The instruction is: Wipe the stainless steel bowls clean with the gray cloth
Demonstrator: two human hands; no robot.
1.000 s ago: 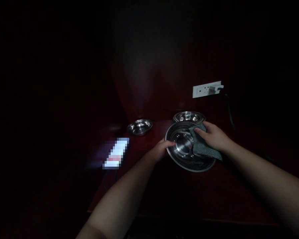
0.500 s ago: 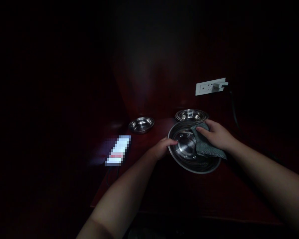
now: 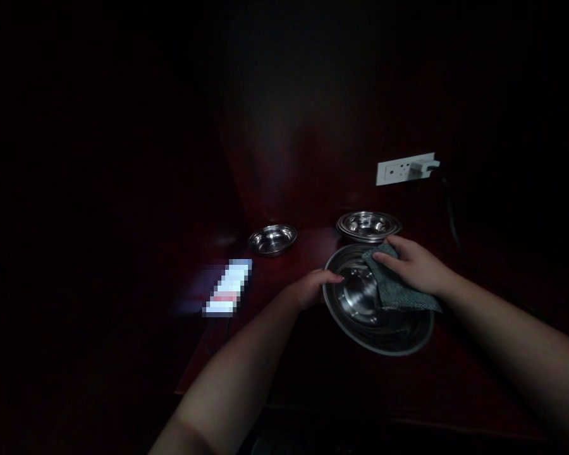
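A shiny metal bowl is tilted toward me above the dark red table. My left hand grips its left rim, thumb inside and the other fingers hidden behind the wall. At the upper right rim, my right hand is closed on a grey-green cloth, pressing it against the bowl's inner side. The cloth hangs over the right part of the bowl and covers some of it.
Behind the bowl stands a stack of metal bowls, and another metal bowl sits farther left. A lit phone with a cable lies at the table's left. On the wall is a socket with a plug and cord.
The bowl has come slightly lower and nearer, with both hands moving along on it. The view has shifted a little. Both grips stay the same.
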